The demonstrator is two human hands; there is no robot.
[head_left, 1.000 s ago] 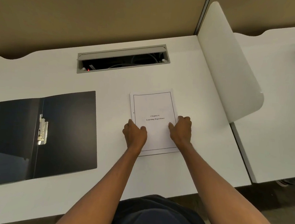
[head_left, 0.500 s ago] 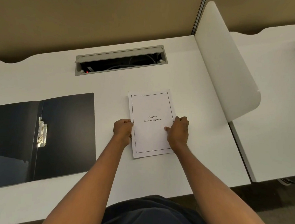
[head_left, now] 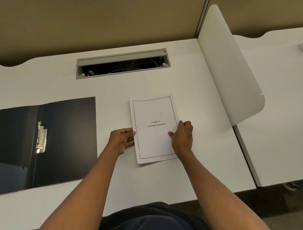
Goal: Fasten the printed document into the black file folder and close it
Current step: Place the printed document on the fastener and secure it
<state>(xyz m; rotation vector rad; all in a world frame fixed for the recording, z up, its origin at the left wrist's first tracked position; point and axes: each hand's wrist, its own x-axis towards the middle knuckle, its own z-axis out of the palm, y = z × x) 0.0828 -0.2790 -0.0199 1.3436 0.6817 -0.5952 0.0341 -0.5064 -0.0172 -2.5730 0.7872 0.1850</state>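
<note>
A person squares a printed document (head_left: pixel 154 127) on a white desk (head_left: pixel 188 172), the left hand (head_left: pixel 122 139) cupped against its left edge and the right hand (head_left: pixel 182 137) pressing flat on its right side, neither gripping. The black folder (head_left: pixel 67 137) lies open well to the left, its metal clip (head_left: pixel 41 137) exposed to take the pages.
</note>
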